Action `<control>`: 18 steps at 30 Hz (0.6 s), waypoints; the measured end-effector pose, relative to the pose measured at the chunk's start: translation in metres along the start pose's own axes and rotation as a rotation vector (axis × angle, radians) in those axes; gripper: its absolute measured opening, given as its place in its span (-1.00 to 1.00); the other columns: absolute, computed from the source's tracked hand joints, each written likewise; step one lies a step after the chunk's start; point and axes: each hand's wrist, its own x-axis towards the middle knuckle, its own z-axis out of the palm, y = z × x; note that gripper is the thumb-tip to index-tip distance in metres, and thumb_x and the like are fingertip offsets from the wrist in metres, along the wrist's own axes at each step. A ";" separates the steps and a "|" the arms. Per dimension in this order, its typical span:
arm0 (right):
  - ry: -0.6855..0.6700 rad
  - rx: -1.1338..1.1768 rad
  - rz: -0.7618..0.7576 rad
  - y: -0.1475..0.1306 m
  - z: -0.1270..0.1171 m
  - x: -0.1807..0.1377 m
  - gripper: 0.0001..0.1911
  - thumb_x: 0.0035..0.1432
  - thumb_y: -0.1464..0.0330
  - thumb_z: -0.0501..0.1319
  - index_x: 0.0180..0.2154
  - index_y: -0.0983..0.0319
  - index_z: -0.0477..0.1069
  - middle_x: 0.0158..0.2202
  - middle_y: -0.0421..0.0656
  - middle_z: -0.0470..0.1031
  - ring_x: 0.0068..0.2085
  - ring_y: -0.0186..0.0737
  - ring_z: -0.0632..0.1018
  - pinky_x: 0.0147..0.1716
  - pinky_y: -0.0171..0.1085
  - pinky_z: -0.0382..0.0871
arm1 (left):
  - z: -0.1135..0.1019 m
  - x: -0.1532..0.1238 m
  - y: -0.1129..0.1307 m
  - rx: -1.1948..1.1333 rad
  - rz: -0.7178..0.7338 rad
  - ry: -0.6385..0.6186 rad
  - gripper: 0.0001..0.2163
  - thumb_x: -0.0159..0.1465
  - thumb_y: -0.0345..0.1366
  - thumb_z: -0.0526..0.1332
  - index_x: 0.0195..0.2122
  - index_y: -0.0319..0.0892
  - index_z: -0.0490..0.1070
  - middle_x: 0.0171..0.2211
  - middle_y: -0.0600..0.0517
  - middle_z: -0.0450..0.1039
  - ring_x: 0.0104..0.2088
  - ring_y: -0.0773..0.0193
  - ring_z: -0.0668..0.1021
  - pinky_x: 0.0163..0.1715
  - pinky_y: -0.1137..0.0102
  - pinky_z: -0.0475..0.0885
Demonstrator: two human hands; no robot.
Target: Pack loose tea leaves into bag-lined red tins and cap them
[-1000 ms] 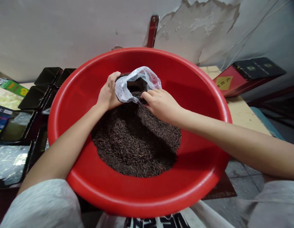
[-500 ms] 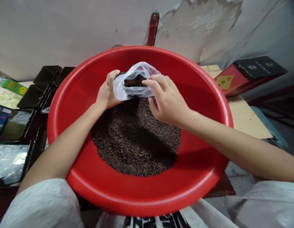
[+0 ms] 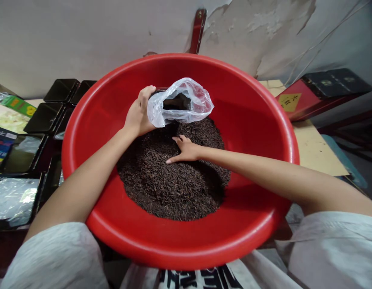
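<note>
head view: left hand [image 3: 139,114] gripping bag [image 3: 181,104], right hand [image 3: 184,149] spread, perhaps touching leaves [image 3: 173,184]

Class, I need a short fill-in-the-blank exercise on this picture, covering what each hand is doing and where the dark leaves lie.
1. The dark leaves lie in a large ____ basin.
2. The left hand holds a clear ____ bag open.
3. The right hand rests palm down on the ____.
4. The black boxes stand on the person's ____ side.

Missing words: red; plastic; leaves; left
</note>
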 end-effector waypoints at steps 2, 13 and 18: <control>0.046 0.040 -0.010 0.001 0.002 -0.005 0.12 -0.16 -0.05 0.34 0.29 0.35 -0.02 0.25 0.23 0.05 0.27 0.26 0.17 0.21 -0.01 0.13 | -0.001 0.000 0.002 0.023 0.002 -0.004 -0.09 0.04 0.16 0.28 0.22 -0.20 -0.18 0.22 -0.16 0.01 0.24 -0.02 0.18 0.16 0.04 0.30; 0.185 0.536 0.141 0.011 -0.011 -0.003 -0.89 0.05 0.34 0.21 -0.38 0.26 0.36 -0.44 -0.21 0.44 -0.45 -0.38 0.45 -0.45 -0.39 0.34 | -0.003 0.003 0.011 0.083 -0.079 -0.030 -0.11 0.02 0.16 0.28 0.19 -0.20 -0.16 0.19 -0.23 0.08 0.23 -0.04 0.22 0.17 -0.03 0.26; -0.037 1.001 0.187 -0.005 -0.040 -0.038 -0.85 0.11 0.41 0.11 -0.50 0.28 0.30 -0.62 -0.25 0.32 -0.62 -0.42 0.36 -0.71 -0.42 0.15 | -0.005 0.004 0.013 0.076 -0.108 -0.034 -0.07 -0.04 0.19 0.31 0.17 -0.13 -0.19 0.19 -0.25 0.10 0.22 -0.08 0.24 0.13 -0.03 0.30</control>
